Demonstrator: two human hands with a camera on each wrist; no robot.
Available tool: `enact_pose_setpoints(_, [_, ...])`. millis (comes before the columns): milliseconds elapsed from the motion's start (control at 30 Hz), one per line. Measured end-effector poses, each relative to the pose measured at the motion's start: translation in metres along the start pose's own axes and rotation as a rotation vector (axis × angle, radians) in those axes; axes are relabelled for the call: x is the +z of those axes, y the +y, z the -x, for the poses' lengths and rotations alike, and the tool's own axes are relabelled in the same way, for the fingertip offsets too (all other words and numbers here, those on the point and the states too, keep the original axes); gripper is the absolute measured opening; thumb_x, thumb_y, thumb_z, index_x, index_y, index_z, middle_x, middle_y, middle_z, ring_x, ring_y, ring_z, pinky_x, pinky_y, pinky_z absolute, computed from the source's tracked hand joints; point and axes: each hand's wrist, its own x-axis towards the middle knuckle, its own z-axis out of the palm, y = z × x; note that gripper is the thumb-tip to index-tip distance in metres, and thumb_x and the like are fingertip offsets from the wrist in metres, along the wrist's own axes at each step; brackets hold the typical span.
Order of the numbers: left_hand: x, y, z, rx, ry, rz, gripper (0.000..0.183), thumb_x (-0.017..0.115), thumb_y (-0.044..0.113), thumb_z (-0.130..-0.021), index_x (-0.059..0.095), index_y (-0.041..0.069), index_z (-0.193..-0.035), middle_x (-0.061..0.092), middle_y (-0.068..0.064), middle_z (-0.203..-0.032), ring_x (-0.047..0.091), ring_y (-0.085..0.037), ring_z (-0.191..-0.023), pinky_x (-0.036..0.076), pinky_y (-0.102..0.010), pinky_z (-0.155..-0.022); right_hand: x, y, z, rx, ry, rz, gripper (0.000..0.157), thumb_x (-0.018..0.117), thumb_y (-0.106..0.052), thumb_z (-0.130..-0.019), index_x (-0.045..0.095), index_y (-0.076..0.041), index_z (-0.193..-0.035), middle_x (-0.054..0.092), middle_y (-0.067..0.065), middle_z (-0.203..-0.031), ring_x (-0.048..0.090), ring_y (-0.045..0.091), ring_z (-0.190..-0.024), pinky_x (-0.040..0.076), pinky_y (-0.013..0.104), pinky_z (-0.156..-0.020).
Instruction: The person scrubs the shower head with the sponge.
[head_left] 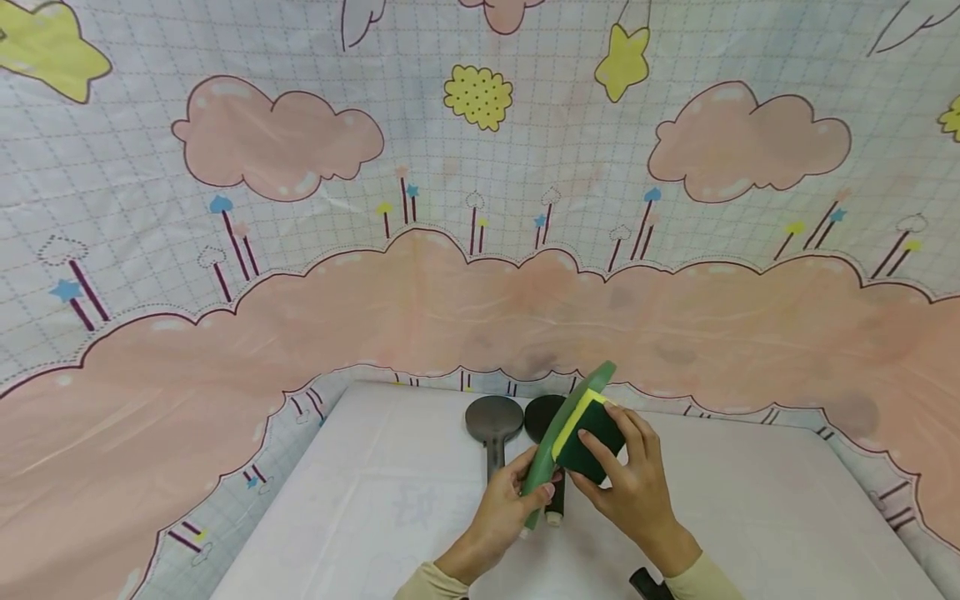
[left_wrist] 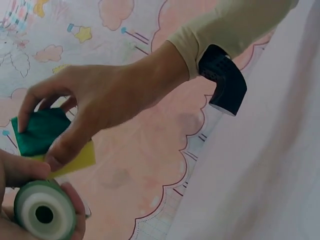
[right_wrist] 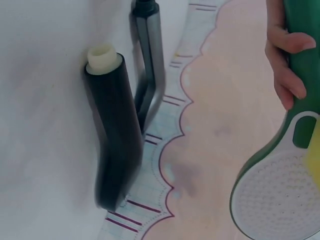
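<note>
My left hand (head_left: 497,510) grips a green shower head (head_left: 542,467) by its handle, tilted above the table. The white, dotted spray face (right_wrist: 275,195) shows in the right wrist view, and the handle's hollow threaded end (left_wrist: 44,231) in the left wrist view. A sponge (head_left: 588,446) with a yellow side and a dark green scouring side is pinched in my right hand (head_left: 637,487). Its yellow side lies along the shower head's face and overlaps one edge of it in the right wrist view.
Behind my hands, a grey shower head (head_left: 493,418) and a black shower head (right_wrist: 112,125) lie side by side on the white table (head_left: 360,492). A patterned cloth (head_left: 450,317) hangs at the back. A dark device (left_wrist: 225,80) sits on the right sleeve.
</note>
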Motion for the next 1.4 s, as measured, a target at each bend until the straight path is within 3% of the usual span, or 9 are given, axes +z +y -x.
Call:
enact_pose_setpoints(100, [-0.003,-0.001,0.0,0.007,-0.051,0.049,0.059,0.06,0.007,-0.096,0.035,-0.001,-0.149,0.058,-0.021,-0.134,0.057,-0.03,-0.125,0.052,-0.021,-0.091,-0.003,0.001,-0.003,-0.028,0.016,-0.017,0.047,0.055,-0.052,-0.096,0.069,-0.009,-0.11,0.053,0.031,-0.129,0.046,0.046,-0.115,0.022,0.028,-0.119])
enact_pose_setpoints(333, [-0.01,-0.003,0.001,-0.045,-0.124,0.141,0.06,0.06,0.007,-0.096,0.034,0.003,-0.15,0.054,-0.019,-0.14,0.057,-0.026,-0.127,0.051,-0.026,-0.096,-0.01,0.003,-0.011,-0.045,0.043,-0.057,0.047,0.057,-0.051,-0.095,0.069,-0.007,-0.109,0.053,0.033,-0.128,0.046,0.047,-0.115,0.025,0.026,-0.119])
enact_pose_setpoints(567, [-0.014,-0.004,0.003,-0.072,-0.221,0.245,0.065,0.06,0.008,-0.097,0.027,-0.002,-0.151,0.052,-0.022,-0.14,0.059,-0.015,-0.117,0.052,-0.019,-0.083,-0.018,0.011,-0.018,0.043,0.103,-0.078,0.053,0.062,-0.055,-0.09,0.068,-0.006,-0.11,0.051,0.034,-0.129,0.046,0.047,-0.115,0.028,0.023,-0.117])
enact_pose_setpoints(667, [-0.016,-0.003,0.004,-0.078,-0.255,0.265,0.066,0.058,0.007,-0.097,0.024,-0.001,-0.153,0.054,-0.017,-0.139,0.058,-0.012,-0.113,0.052,-0.018,-0.081,-0.02,0.015,-0.02,0.095,0.107,-0.075,0.057,0.062,-0.057,-0.089,0.067,-0.006,-0.112,0.049,0.034,-0.131,0.045,0.046,-0.116,0.027,0.023,-0.116])
enact_pose_setpoints(833, [-0.016,-0.003,0.003,-0.062,-0.279,0.225,0.064,0.059,0.01,-0.098,0.027,0.001,-0.152,0.06,-0.007,-0.125,0.058,-0.009,-0.1,0.051,-0.018,-0.074,-0.019,0.016,-0.018,0.12,0.106,-0.087,0.057,0.063,-0.058,-0.089,0.068,-0.006,-0.112,0.049,0.033,-0.133,0.044,0.046,-0.118,0.028,0.022,-0.116])
enact_pose_setpoints(1033, [-0.016,-0.008,0.0,-0.042,-0.253,0.141,0.059,0.061,0.011,-0.096,0.036,0.002,-0.149,0.063,-0.004,-0.113,0.057,-0.007,-0.084,0.05,-0.018,-0.067,-0.013,0.012,-0.015,0.111,0.118,-0.101,0.056,0.065,-0.057,-0.088,0.068,-0.006,-0.112,0.049,0.034,-0.132,0.044,0.046,-0.117,0.028,0.023,-0.115])
enact_pose_setpoints(1400, [-0.02,-0.012,-0.002,-0.061,-0.217,0.072,0.06,0.063,0.011,-0.096,0.037,-0.004,-0.148,0.05,-0.032,-0.135,0.06,-0.011,-0.104,0.052,-0.023,-0.079,-0.009,0.004,-0.016,0.077,0.076,-0.098,0.054,0.064,-0.055,-0.09,0.068,-0.007,-0.112,0.05,0.033,-0.133,0.045,0.046,-0.121,0.026,0.025,-0.119])
